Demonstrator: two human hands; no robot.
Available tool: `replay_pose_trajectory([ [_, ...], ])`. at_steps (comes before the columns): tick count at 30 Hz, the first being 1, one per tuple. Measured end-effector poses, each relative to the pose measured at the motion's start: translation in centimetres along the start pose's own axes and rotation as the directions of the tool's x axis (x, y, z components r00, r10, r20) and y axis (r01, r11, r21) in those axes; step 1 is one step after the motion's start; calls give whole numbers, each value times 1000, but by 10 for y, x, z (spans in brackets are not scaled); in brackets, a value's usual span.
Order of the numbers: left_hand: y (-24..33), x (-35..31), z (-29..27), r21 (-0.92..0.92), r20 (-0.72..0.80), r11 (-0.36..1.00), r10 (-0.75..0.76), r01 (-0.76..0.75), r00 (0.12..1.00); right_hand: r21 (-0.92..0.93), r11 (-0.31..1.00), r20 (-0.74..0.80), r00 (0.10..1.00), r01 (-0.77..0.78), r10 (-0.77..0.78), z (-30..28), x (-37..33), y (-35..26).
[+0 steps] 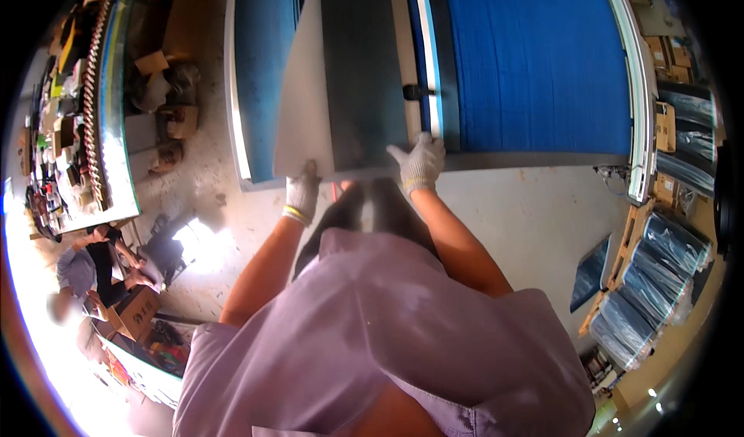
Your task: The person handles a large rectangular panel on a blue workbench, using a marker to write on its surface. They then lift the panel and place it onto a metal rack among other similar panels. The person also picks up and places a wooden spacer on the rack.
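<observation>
Both my hands wear pale knitted work gloves and are at the near edge of a long blue-topped table. My left hand is closed on the near end of a pale grey sheet, which lies beside a dark grey sheet. At the near right corner of the dark sheet, my right hand lies with its thumb spread away from its fingers. Just beyond it a tan strip and a white strip run away from me, with black clamp-like fittings across them.
Rumpled blue cloth covers the table's right part, ending at a metal rail. Plastic-wrapped dark rolls lie on wooden pallets at right. A cluttered bench and cardboard boxes stand left. Another person sits at lower left.
</observation>
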State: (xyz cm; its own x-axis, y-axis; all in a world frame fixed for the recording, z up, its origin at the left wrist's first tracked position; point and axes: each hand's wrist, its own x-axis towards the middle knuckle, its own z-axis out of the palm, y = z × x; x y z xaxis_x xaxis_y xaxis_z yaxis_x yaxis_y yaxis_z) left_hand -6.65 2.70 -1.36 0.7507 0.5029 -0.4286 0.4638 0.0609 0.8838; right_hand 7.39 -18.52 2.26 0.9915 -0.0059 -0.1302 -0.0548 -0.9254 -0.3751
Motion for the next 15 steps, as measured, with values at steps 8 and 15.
replay_pose_trajectory([
  [8, 41, -13, 12, -505, -96, 860, -148, 80, 984, 169, 986, -3, 1000, -5, 6, 6, 11, 14],
  [15, 35, -8, -1, -289, -151, 956, -106, 59, 983, 297, 908, -314, 928, 297, -201, -30, 9, 14],
])
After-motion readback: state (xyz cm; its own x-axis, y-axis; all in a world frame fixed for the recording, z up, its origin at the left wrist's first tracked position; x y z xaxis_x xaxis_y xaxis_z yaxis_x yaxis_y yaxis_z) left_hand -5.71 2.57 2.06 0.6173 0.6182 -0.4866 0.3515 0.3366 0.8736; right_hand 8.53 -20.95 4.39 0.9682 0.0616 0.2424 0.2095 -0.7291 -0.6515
